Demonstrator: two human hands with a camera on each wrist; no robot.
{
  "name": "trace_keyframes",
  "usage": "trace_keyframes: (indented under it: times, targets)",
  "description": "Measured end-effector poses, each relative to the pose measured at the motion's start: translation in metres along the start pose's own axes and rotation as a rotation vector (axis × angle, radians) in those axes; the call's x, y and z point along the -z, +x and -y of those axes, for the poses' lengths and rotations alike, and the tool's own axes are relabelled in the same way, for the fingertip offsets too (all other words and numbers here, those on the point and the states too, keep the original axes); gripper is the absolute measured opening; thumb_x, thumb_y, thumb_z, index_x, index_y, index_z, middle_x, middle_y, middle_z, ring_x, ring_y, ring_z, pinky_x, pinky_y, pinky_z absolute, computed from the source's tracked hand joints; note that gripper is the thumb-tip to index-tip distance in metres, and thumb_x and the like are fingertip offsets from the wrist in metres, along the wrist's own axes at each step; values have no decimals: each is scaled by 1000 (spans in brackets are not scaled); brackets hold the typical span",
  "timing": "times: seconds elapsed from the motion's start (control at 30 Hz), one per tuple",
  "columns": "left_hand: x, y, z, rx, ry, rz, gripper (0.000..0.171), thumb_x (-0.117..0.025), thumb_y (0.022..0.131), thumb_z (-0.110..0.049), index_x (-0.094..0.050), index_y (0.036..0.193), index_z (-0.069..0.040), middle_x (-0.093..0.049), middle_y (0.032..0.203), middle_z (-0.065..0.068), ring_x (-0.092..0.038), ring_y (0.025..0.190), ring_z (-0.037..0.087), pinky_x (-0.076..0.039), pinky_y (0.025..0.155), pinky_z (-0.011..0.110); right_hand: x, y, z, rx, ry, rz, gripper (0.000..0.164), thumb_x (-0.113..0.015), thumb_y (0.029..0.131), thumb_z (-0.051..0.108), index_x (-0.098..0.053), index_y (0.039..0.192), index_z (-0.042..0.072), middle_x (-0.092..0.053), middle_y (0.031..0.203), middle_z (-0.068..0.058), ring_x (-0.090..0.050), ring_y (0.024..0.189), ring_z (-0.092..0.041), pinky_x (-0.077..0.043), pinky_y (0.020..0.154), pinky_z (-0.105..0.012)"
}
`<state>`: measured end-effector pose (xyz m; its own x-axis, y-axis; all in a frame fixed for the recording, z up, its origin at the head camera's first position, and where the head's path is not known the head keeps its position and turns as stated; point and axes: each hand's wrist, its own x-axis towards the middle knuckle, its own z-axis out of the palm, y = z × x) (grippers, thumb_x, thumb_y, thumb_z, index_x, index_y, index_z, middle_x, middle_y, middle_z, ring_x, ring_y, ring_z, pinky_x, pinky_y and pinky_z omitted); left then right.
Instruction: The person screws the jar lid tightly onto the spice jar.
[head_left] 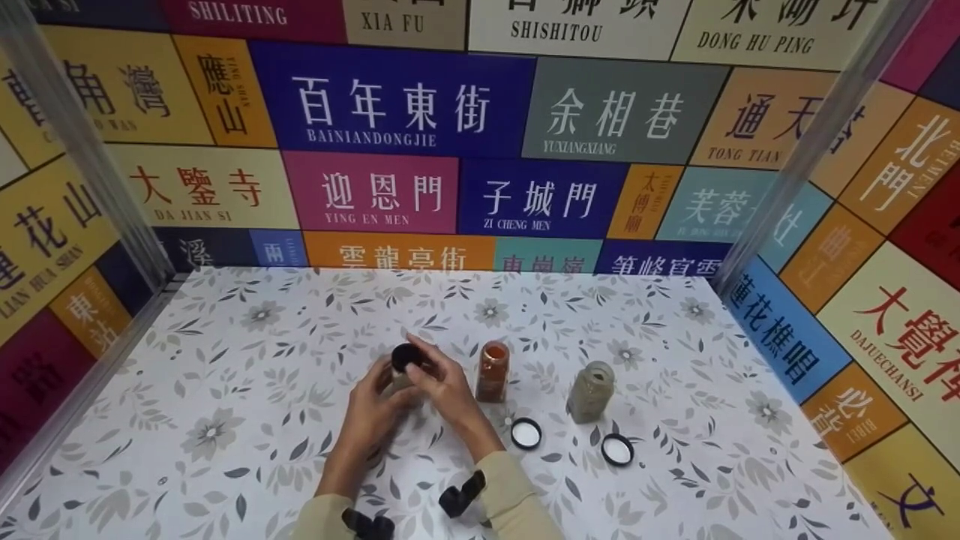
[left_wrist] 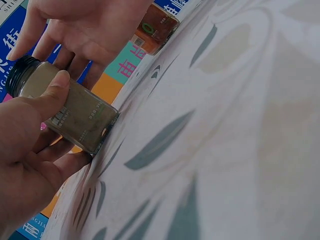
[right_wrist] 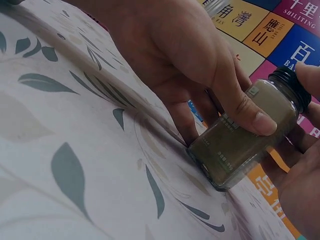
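Observation:
Near the middle of the table, a square glass spice jar (left_wrist: 80,117) of grey-brown powder wears a black screw lid (head_left: 406,357). My left hand (head_left: 375,409) grips its body, the thumb across the label and the fingers around the far side. The right hand (head_left: 450,390) holds the black lid between thumb and fingers. In both wrist views the jar leans, its base at the tabletop. Just right of the hands stands an uncovered jar of orange-red powder (head_left: 493,375). Farther right is another lidless jar (head_left: 589,397) with greyish-green contents.
Two black lids lie with their white insides up in front of the lidless jars, a left one (head_left: 526,433) and a right one (head_left: 617,450). A floral cloth (head_left: 225,360) covers the table. Panels of coloured place-name signs (head_left: 397,105) rise behind and at both sides.

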<state>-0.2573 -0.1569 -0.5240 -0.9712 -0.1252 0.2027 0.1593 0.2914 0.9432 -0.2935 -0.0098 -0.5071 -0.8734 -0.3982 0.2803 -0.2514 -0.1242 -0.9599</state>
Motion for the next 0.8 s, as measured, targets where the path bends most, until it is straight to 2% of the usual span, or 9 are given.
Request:
trace_keyframes:
  times: [0.13, 0.3, 0.4, 0.63, 0.8]
  targets:
    - [0, 0, 0, 1, -9, 1, 57, -79, 84, -12, -58, 137, -14, -56, 145, 18, -50, 138, 39, -38, 117, 50, -1, 0, 0, -8, 5, -7, 50, -60, 98, 8, -47, 146, -1, -51, 147, -25, -56, 130, -36, -50, 100, -23]
    - [0, -2, -2, 22, -14, 10, 58, -78, 85, -12, -56, 138, -18, -54, 149, 14, -48, 140, 35, -37, 118, 48, -3, 2, -2, 35, -74, -41, 45, -63, 97, 8, -53, 139, -2, -57, 139, -22, -57, 129, -35, -46, 111, -38]
    - [0, -2, -3, 22, -28, 16, 58, -77, 86, -11, -56, 139, -20, -54, 149, 13, -48, 141, 34, -37, 118, 47, -4, 3, -2, 48, -102, -60, 43, -65, 96, 8, -54, 136, -2, -60, 135, -22, -58, 128, -35, -45, 112, -44]
    - [0, -3, -2, 8, -76, 20, 58, -78, 85, -11, -57, 138, -19, -56, 146, 14, -48, 140, 34, -37, 118, 48, -4, 4, -3, 43, -106, -86, 44, -68, 93, 7, -53, 134, -3, -60, 134, -23, -59, 127, -36, -45, 111, -45]
    - [0, -4, -2, 21, -85, 7, 60, -78, 83, -8, -57, 138, -20, -58, 144, 13, -50, 139, 34, -39, 117, 48, -3, 3, -1, 51, -110, -59, 48, -67, 95, 10, -52, 139, -1, -57, 140, -21, -58, 129, -34, -46, 110, -42]
